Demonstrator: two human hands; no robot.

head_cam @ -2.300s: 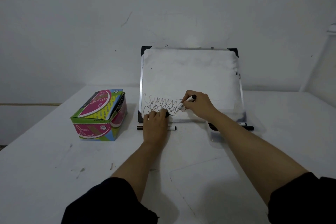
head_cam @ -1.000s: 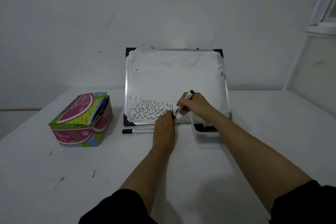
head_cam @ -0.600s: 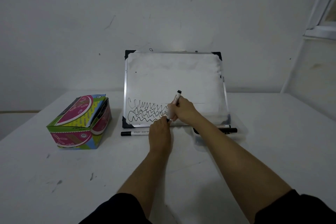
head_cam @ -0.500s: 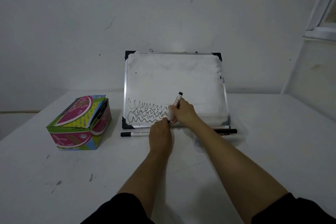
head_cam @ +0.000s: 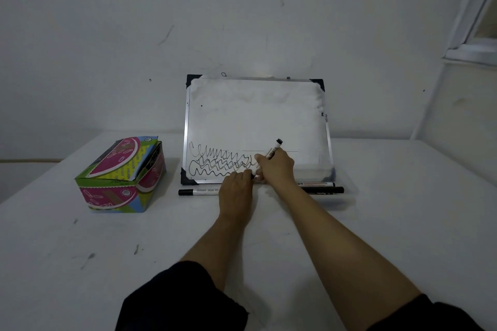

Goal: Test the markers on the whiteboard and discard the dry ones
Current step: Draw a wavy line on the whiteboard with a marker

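While gripped, marker (head_cam: 272, 154) among fingers (head_cam: 262, 160).

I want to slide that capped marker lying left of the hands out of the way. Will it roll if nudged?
Probably. The marker is a slim round barrel lying flat on the smooth table, so a sideways nudge likely rolls it. Pushed along its length, it should slide. It looks rigid and light.

place: plain room | cues: scuffed white wall (head_cam: 107, 35), white table (head_cam: 80, 263)
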